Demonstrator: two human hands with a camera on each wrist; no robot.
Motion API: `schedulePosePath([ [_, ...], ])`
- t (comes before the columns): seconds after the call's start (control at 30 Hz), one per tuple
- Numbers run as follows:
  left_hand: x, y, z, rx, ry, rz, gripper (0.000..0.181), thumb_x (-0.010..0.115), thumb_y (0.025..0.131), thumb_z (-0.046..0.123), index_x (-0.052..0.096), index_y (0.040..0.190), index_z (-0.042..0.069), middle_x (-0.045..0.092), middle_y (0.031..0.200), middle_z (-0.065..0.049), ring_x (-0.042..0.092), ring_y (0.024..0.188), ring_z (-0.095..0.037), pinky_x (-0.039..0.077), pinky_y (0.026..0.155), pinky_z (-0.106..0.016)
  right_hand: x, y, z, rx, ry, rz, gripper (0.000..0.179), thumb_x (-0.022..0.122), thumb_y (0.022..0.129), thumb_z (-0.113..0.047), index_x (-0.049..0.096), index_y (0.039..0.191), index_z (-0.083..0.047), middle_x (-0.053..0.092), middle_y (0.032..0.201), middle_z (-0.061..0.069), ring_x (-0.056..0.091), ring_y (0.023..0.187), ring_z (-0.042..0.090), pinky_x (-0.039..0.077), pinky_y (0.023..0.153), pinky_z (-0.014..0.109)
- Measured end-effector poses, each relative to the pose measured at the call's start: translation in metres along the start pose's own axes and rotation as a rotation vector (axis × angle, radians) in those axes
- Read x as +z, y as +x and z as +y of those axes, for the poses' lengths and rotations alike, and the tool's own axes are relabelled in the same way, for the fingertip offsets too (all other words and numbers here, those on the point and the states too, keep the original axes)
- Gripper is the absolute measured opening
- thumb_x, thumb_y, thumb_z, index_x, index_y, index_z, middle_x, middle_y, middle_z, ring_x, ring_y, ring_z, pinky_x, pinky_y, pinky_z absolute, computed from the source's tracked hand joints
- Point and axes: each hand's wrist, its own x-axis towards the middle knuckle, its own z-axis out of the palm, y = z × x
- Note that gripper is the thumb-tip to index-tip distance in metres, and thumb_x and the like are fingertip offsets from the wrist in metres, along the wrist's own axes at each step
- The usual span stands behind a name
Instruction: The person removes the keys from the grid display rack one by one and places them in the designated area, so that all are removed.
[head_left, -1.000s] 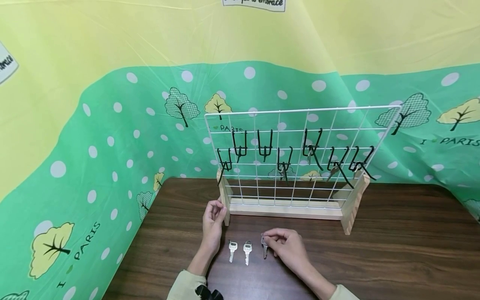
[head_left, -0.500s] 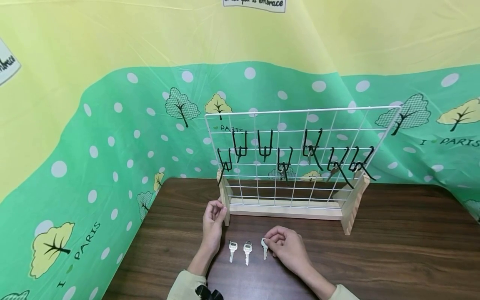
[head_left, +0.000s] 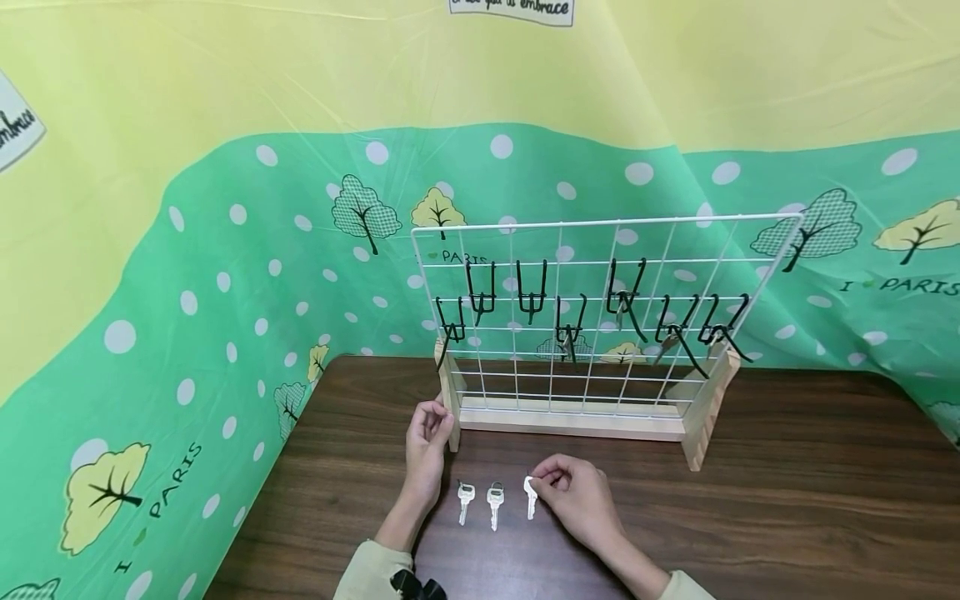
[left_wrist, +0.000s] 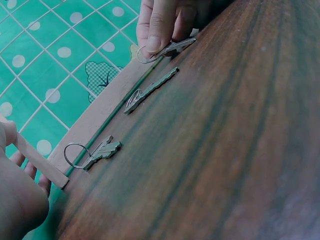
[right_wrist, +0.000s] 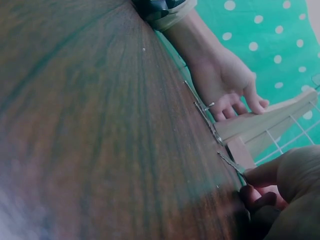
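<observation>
My right hand [head_left: 579, 500] pinches the head of a silver key [head_left: 531, 503] between thumb and fingers, low over the table. In the left wrist view, that key [left_wrist: 179, 47] has a wire ring at the fingertips. Two more silver keys lie to its left, a middle key [head_left: 495, 510] and a left key [head_left: 465, 505], each with a ring. My left hand [head_left: 426, 450] holds the left wooden foot [head_left: 452, 421] of a wire rack, thumb in front; the right wrist view shows the fingers at this wooden foot [right_wrist: 270, 117] too.
The white wire grid rack [head_left: 607, 222] stands behind the keys on a pale wooden base [head_left: 570, 422]. Several black hooks [head_left: 532, 304] jut forward from it; small keys hang on some at the middle and right. Patterned cloth [head_left: 225, 317] surrounds the dark wooden table [head_left: 825, 483].
The key in my right hand has turned slightly, its face now brighter, and the fingers have shifted a little on it. My left hand stays at the rack's foot.
</observation>
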Motion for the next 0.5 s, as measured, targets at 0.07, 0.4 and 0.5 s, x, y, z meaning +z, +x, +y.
schedulePosePath([
  [0.07,-0.0001,-0.0001,-0.0004,0.0,-0.001,0.002,0.024,0.06,0.106,-0.011,0.043,0.117,-0.024,0.063,0.117,-0.002,0.06,0.131,-0.004,0.049,0.104,-0.019,0.0002,0.0,-0.0011,0.016,-0.011,-0.002,0.018,0.09,0.086,-0.003,0.079,0.084,-0.017,0.064,0.071,-0.01,0.048,0.057,0.001,0.041,0.056,0.021],
  [0.4,-0.001,0.0004,-0.0008,-0.012,-0.007,0.01,0.025,0.061,0.105,-0.011,0.043,0.117,-0.023,0.062,0.114,-0.005,0.061,0.129,-0.006,0.05,0.104,-0.019,0.0019,-0.0019,-0.0019,-0.09,-0.101,-0.014,0.027,0.092,0.083,0.002,0.077,0.079,-0.02,0.061,0.074,-0.013,0.047,0.06,-0.002,0.041,0.056,0.019],
  [0.5,-0.0004,0.0001,-0.0009,-0.006,0.0,0.009,0.024,0.061,0.105,-0.011,0.044,0.117,-0.023,0.064,0.123,-0.009,0.06,0.131,-0.006,0.049,0.105,-0.019,0.002,-0.0028,-0.0025,-0.093,-0.105,-0.022,0.028,0.092,0.082,0.003,0.076,0.079,-0.02,0.061,0.074,-0.013,0.047,0.061,-0.001,0.041,0.057,0.018],
])
